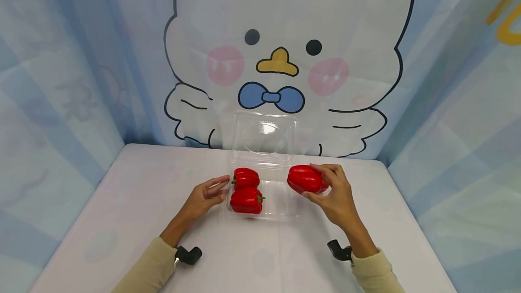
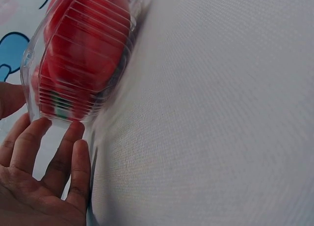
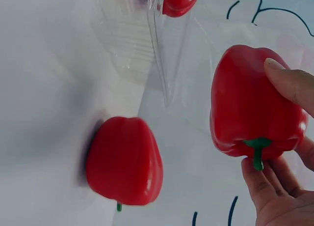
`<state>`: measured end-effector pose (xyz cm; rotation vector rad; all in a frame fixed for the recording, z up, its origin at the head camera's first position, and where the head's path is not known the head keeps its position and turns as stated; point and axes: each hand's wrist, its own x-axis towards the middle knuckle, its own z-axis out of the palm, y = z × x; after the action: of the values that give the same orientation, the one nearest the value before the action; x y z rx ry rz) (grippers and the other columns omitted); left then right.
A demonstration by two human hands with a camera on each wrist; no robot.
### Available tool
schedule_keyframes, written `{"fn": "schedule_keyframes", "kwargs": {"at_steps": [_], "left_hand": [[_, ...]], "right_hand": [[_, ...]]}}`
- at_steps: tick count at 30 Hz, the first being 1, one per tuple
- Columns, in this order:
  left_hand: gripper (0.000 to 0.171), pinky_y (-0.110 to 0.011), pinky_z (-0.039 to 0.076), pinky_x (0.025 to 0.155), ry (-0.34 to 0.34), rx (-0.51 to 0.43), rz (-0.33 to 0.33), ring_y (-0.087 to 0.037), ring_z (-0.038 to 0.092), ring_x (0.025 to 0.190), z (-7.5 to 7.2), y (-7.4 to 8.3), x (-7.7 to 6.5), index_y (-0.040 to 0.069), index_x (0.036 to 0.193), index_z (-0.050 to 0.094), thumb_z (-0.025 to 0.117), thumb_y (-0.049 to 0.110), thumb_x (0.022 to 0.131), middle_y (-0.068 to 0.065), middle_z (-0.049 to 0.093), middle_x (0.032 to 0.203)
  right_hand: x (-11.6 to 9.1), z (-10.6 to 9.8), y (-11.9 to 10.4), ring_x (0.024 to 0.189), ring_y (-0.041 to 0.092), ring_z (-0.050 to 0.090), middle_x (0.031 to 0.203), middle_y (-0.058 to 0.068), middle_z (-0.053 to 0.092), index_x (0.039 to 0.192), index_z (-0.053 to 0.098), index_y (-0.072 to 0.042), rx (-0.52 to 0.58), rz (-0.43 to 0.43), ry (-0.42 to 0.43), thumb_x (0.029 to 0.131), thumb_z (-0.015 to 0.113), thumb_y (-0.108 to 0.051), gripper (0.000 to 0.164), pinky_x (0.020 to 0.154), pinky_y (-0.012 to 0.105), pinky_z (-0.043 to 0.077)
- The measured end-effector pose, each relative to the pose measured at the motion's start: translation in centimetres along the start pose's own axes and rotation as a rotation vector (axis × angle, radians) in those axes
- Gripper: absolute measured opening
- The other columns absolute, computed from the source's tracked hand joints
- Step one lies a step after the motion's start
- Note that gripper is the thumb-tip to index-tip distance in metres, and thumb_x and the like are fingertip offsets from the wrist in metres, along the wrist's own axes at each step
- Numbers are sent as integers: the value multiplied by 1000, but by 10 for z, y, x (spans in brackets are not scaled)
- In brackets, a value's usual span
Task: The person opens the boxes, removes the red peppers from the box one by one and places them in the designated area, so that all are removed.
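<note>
- Tabletop (image 1: pixel 260 275), white, flat.
- Clear plastic hinged container (image 1: pixel 281 202), lid raised behind; likely thin, flexy, best steadied at rim. Sits between hands.
- Left hand (image 1: pixel 205 196): fingers loosely extended, tips against container's left wall.
- Right hand (image 1: pixel 335 193): thumb and fingers grasp glossy red bell pepper (image 3: pixel 257 98), raised at container's right side. Pepper probably light, firm, slick; take across flanks.
- Two red peppers (image 1: pixel 246 191) in container's left half, nearer left hand.
- Loose red pepper (image 3: pixel 125 162) on tabletop, near right hand.
- Green stem (image 3: pixel 258 155): likely poor handle.
</note>
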<state>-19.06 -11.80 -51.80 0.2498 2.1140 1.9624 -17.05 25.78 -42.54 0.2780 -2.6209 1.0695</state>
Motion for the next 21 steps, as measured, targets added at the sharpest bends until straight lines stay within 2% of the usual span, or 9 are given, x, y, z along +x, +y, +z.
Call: {"fn": "schedule_keyframes", "kwargs": {"at_steps": [6,21], "left_hand": [[62,-36,47,117,-2,2,-2,-32,39,158,-2,-5,1,12,162,44,67,8,104,-10,43,169],[63,-34,47,116,-10,2,14,-32,39,158,-3,-7,3,12,162,44,67,9,103,-10,44,168]], "right_hand": [[-6,-10,10,133,36,55,142,16,53,145,63,-11,3,23,29,76,95,-3,77,107,57,55],[-23,-27,24,131,33,54,143,16,53,145,63,-10,-11,50,45,77,94,-4,75,106,54,53]]}}
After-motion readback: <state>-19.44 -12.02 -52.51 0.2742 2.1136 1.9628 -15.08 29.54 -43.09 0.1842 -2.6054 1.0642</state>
